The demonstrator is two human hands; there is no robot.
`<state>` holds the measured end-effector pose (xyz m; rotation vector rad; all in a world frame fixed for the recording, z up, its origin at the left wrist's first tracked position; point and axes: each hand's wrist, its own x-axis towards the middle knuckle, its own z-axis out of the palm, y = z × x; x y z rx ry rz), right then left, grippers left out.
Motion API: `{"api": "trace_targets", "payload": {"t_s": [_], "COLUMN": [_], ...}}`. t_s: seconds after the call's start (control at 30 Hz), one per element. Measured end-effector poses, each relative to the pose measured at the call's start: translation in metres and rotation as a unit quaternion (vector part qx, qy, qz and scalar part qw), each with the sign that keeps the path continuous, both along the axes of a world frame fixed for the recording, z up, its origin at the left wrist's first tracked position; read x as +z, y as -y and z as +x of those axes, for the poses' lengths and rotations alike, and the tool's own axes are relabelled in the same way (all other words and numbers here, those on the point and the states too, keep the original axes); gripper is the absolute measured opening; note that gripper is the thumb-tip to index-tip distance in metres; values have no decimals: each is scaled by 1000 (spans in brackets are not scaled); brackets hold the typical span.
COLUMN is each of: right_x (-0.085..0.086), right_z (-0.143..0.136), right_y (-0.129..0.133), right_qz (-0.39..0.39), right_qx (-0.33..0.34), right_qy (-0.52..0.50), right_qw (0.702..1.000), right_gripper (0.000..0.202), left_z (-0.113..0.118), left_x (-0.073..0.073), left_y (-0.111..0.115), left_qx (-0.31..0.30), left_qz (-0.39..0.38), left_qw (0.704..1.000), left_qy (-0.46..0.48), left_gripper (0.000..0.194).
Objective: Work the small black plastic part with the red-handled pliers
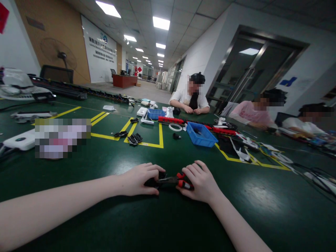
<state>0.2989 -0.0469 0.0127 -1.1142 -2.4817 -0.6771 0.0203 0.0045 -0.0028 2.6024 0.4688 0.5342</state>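
Observation:
In the head view, my right hand is closed around the red handles of a pair of pliers, whose jaws point left. My left hand grips a small black part between thumb and fingers. The jaws of the pliers reach this black part; whether they bite on it is too dark to tell. Both hands are low over the dark green table. Beyond them lie a pile of small black parts and a single black piece.
A blue bin stands past my right hand, with a smaller blue bin farther back. To the left lie a white device and a blurred-out object. Cables run along the right. Several people sit across the table.

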Motion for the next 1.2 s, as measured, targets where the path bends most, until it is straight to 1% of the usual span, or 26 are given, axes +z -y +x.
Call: {"api": "trace_targets", "payload": {"t_s": [0.27, 0.43, 0.6, 0.93, 1.2], "right_x": [1, 1, 4, 0, 0], "right_z": [8, 12, 8, 7, 3], "right_y": [-1, -2, 0, -1, 1], "right_qz": [2, 9, 19, 21, 16], "right_qx": [4, -5, -9, 6, 3], "right_qy": [6, -1, -25, -28, -17], "right_qw": [1000, 1000, 999, 999, 1000], "right_gripper": [39, 39, 40, 40, 41], "left_z": [-1, -2, -1, 0, 0], "left_x": [6, 7, 6, 3, 3], "left_y": [3, 3, 2, 1, 1], "left_qx": [-5, -7, -9, -12, -8], "left_qz": [-21, -20, -12, -7, -4], "left_qw": [1000, 1000, 1000, 1000, 1000], "left_qy": [9, 3, -1, 2, 6], "left_gripper": [19, 22, 23, 25, 25]}}
